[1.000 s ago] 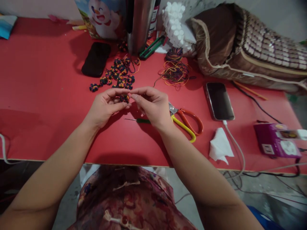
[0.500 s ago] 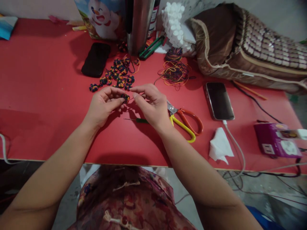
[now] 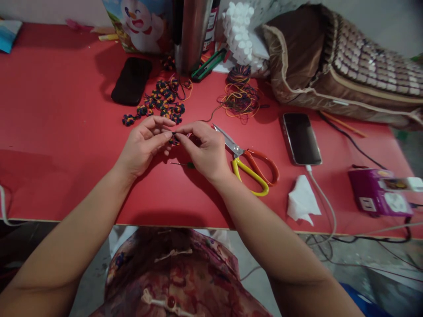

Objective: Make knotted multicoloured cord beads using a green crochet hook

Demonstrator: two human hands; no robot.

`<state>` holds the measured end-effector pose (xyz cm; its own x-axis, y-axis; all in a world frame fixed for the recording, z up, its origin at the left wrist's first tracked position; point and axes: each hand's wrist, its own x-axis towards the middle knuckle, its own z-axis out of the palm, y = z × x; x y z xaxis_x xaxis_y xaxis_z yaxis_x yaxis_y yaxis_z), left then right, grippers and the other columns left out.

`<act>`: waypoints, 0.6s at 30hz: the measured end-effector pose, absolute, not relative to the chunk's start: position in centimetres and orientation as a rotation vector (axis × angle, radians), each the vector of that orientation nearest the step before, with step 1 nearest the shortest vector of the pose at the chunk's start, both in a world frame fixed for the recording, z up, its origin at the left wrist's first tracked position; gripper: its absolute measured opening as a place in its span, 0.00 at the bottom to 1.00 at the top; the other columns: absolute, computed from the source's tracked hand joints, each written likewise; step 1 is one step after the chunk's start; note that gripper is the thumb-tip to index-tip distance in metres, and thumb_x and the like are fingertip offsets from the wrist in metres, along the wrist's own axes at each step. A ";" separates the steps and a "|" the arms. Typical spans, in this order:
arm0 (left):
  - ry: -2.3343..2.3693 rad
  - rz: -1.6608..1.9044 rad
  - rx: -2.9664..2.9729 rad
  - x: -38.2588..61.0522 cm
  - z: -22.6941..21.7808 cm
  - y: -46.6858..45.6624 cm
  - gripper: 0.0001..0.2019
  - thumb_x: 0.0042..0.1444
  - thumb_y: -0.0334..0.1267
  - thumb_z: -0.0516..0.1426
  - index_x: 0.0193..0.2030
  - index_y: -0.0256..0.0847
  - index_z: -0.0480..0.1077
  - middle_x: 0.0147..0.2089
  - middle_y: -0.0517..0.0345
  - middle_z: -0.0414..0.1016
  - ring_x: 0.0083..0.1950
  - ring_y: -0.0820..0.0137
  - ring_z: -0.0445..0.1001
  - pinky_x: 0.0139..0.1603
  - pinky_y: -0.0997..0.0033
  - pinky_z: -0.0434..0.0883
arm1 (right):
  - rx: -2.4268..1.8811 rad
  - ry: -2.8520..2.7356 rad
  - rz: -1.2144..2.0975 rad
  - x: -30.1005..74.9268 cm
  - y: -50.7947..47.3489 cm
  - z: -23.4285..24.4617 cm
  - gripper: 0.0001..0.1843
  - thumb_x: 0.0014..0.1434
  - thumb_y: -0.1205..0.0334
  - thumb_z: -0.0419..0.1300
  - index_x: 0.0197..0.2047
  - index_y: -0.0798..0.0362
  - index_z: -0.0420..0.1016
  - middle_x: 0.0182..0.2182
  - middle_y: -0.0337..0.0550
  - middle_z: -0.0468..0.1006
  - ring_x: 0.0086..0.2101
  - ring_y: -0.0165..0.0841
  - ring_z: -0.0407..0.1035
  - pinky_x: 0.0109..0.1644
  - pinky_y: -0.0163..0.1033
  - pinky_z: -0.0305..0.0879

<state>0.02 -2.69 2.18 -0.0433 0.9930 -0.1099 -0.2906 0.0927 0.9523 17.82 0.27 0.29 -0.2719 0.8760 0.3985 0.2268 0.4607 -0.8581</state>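
Note:
Between my two hands is a small knotted cord piece (image 3: pixel 174 140) in dark, orange and red tones, partly hidden by fingers. My left hand (image 3: pixel 145 143) pinches it between thumb and forefinger. From the other side, my right hand (image 3: pixel 205 147) has thumb and forefinger closed at its top edge, on what looks like its cord. Just beyond lie several similar knotted cord pieces (image 3: pixel 161 99). A loose tangle of multicoloured cord (image 3: pixel 241 99) rests farther right. Below my right hand, a thin hook tool (image 3: pixel 180 164) with a green handle is partly covered. Scissors (image 3: pixel 239 152) with red and yellow handles lie beside my right wrist.
On the red table (image 3: pixel 66 176) are a black phone (image 3: pixel 132 81), a metal flask (image 3: pixel 193 37), a green cutter (image 3: pixel 209 65), a charging phone (image 3: pixel 302 138), a crumpled tissue (image 3: pixel 302 200) and a purple power box (image 3: pixel 380 191). A brown cushion (image 3: pixel 304 53) lies back right.
My right hand has moved left and slightly down, its fingertips now meeting the knotted piece at my left fingers. More of the scissors' blades shows, and less of the hook tool's handle.

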 end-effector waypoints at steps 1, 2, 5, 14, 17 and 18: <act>1.069 1.300 0.879 0.0 2.2 -2.7 0.11 0.55 0.31 0.73 0.45 0.41 0.83 0.38 0.58 0.81 0.29 0.74 0.76 0.29 0.75 0.76 | -0.915 -1.773 0.822 17.8 0.2 0.2 0.06 0.72 0.64 0.68 0.41 0.46 0.87 0.38 0.42 0.87 0.38 0.37 0.76 0.48 0.43 0.73; 1.063 1.299 0.873 0.0 2.1 -2.6 0.11 0.55 0.32 0.74 0.44 0.41 0.84 0.38 0.58 0.81 0.29 0.74 0.76 0.29 0.75 0.76 | -0.887 -1.785 0.782 17.9 0.2 0.2 0.06 0.73 0.64 0.68 0.42 0.46 0.87 0.39 0.43 0.87 0.39 0.37 0.76 0.49 0.44 0.73; 1.052 1.299 0.866 0.0 2.0 -2.6 0.08 0.56 0.32 0.73 0.42 0.43 0.84 0.37 0.59 0.81 0.26 0.75 0.74 0.26 0.75 0.74 | -0.837 -1.818 0.669 17.9 0.1 -0.1 0.07 0.75 0.61 0.66 0.44 0.45 0.86 0.41 0.45 0.86 0.42 0.39 0.77 0.51 0.46 0.74; 0.991 1.200 0.858 0.0 2.0 -3.0 0.16 0.49 0.32 0.77 0.44 0.43 0.83 0.38 0.61 0.82 0.28 0.74 0.78 0.28 0.75 0.78 | -0.800 -1.805 0.659 17.8 -0.1 0.1 0.08 0.79 0.60 0.60 0.47 0.47 0.81 0.43 0.45 0.85 0.43 0.37 0.78 0.52 0.45 0.74; 0.943 1.187 0.814 -0.1 2.0 -2.9 0.19 0.47 0.33 0.79 0.45 0.42 0.81 0.36 0.61 0.82 0.28 0.73 0.79 0.28 0.74 0.80 | -0.806 -1.787 0.644 17.8 -0.2 0.2 0.07 0.79 0.62 0.60 0.47 0.49 0.81 0.43 0.45 0.86 0.43 0.34 0.80 0.50 0.41 0.75; 0.929 1.198 0.810 -0.2 1.9 -2.8 0.19 0.48 0.33 0.79 0.45 0.42 0.81 0.36 0.61 0.82 0.29 0.72 0.80 0.28 0.75 0.80 | -0.788 -1.788 0.629 17.8 -0.2 0.2 0.07 0.79 0.63 0.61 0.47 0.49 0.81 0.43 0.45 0.87 0.43 0.34 0.80 0.50 0.40 0.75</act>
